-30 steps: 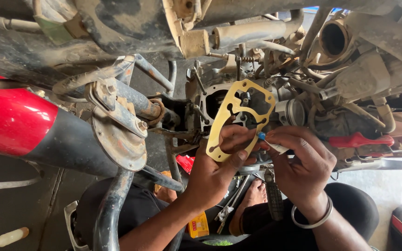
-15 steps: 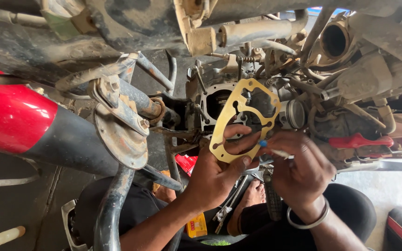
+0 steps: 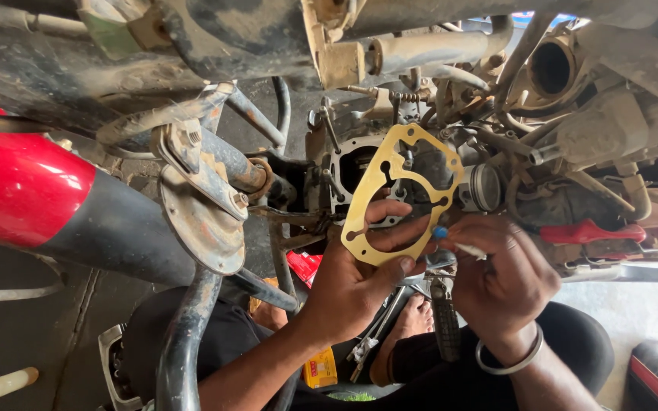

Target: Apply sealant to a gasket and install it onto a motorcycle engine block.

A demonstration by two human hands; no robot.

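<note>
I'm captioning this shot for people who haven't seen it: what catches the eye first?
The yellow gasket, a flat cut-out plate at centre, held up by the left hand before the open engine. The right hand beside it pinches a small blue-tipped tool. At far left, the glossy red body panel stands out.

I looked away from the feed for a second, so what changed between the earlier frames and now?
Little: the left hand raised the yellow gasket slightly toward the engine opening. The right hand kept pinching the small blue-tipped tool beside it. The grips and the red tank are unchanged.
</note>
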